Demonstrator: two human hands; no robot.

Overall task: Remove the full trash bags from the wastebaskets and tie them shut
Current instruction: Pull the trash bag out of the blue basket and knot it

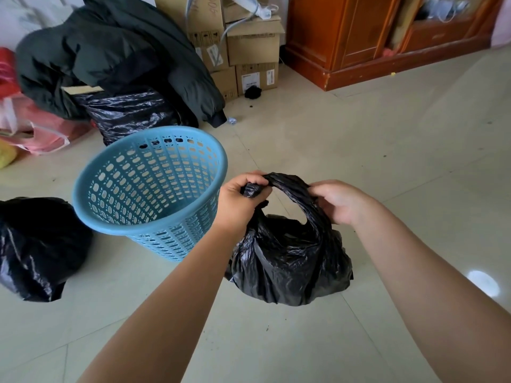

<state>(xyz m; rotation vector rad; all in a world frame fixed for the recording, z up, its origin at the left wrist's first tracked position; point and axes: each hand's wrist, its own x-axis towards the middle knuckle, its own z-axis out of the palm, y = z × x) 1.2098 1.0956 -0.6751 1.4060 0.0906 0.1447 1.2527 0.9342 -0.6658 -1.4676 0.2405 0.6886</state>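
A full black trash bag [290, 266] sits on the tiled floor in the middle of the view. Its two gathered ends arch up between my hands. My left hand [240, 200] grips one twisted end, and my right hand [340, 201] grips the other end just to the right. A blue perforated wastebasket [110, 214] stands to the left of the bag, tilted toward me, with nothing inside it. Another filled black bag [36, 250] lies on the floor at the far left.
A dark jacket [110, 51] lies over a box and a black bag [130, 111] behind the basket. Cardboard boxes [254, 48] are stacked at the back, a wooden cabinet [387, 42] stands at the back right, and pink bags [41, 131] lie at the left.
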